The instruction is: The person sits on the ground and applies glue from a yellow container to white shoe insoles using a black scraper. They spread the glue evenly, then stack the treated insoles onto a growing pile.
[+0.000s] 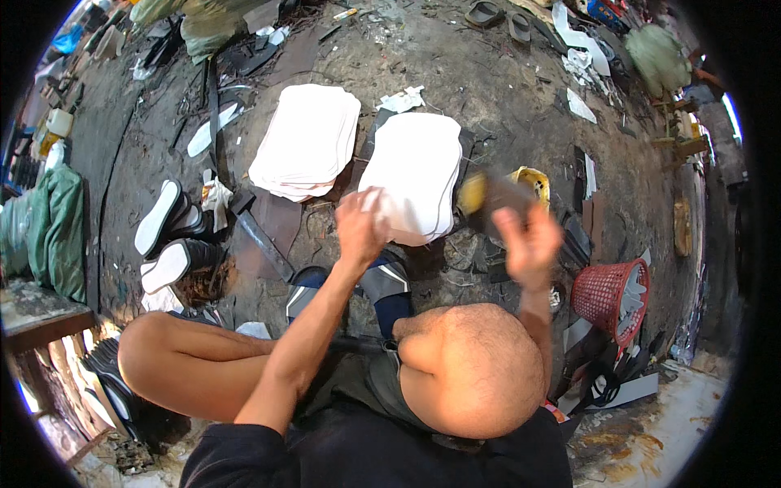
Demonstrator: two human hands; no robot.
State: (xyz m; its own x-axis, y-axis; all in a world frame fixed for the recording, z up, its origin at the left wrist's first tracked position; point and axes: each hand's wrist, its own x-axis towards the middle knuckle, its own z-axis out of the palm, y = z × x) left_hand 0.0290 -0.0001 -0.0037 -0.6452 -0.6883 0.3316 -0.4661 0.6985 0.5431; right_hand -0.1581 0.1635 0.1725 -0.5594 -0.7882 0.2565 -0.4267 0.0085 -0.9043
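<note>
A stack of white rounded sheets (415, 167) lies in front of me, slightly fanned at its right and lower edges. My left hand (362, 228) is at the stack's lower left edge; its fingers are smeared by motion, so their grip cannot be made out. To the right of the stack, my right hand (530, 244) is closed on a dark flat piece with a yellow end (500, 203), blurred by movement. Just behind that piece, a yellow container (533, 179) is partly hidden. Another stack of white sheets (307, 138) lies to the left.
A hammer (262, 236) lies left of my feet, near several shoe soles (160, 215). To the right, a red plastic basket (606, 297) leans over with pale scraps inside. Sandals (496, 18) sit at the far side. Scraps litter the dark floor.
</note>
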